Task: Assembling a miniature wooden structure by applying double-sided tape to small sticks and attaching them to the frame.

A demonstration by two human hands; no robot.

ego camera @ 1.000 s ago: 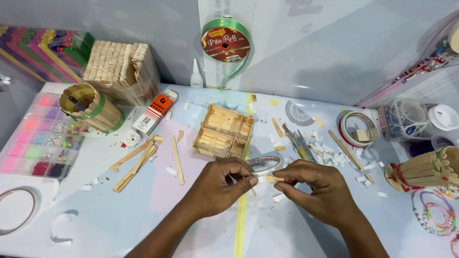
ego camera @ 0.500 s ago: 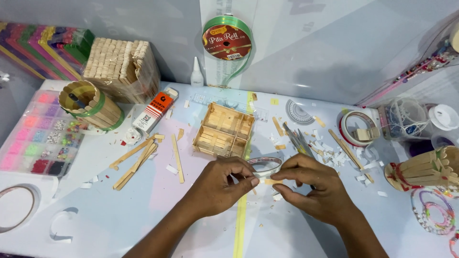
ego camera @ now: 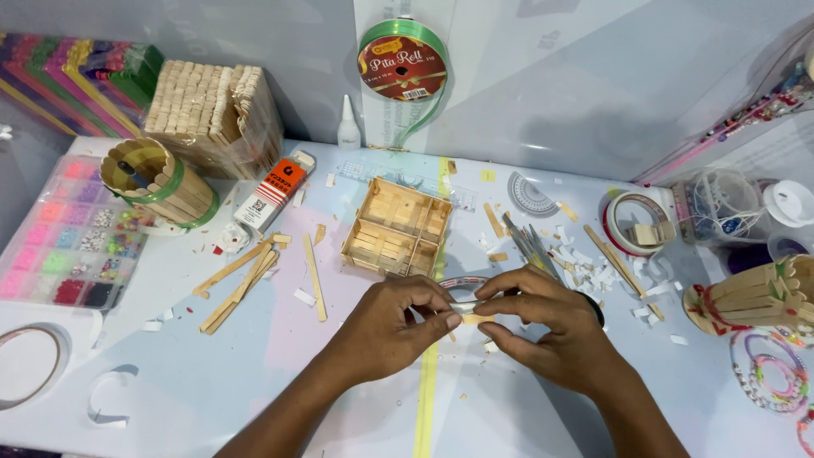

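My left hand (ego camera: 392, 326) and my right hand (ego camera: 547, 329) meet over the middle of the table, fingertips pinching a small pale stick piece (ego camera: 471, 310) with clear tape on it. A roll of clear tape (ego camera: 454, 283) lies just behind my fingers, partly hidden. Beyond it sits an open box (ego camera: 397, 227) of wooden craft sticks with inner dividers. Loose craft sticks (ego camera: 246, 273) lie left of the box.
A stick-built cup (ego camera: 158, 181) with green band, a bead organiser tray (ego camera: 63, 248), a stick bundle (ego camera: 212, 114), a glue tube (ego camera: 273, 195) and glue bottle (ego camera: 348, 125) stand left. Green ribbon spool (ego camera: 401, 61) hangs behind. Tape ring (ego camera: 638, 222), jars and another stick cup (ego camera: 757, 293) sit right.
My hands have drawn slightly closer together, the fingers re-gripping the small piece. Nothing else on the table has moved.
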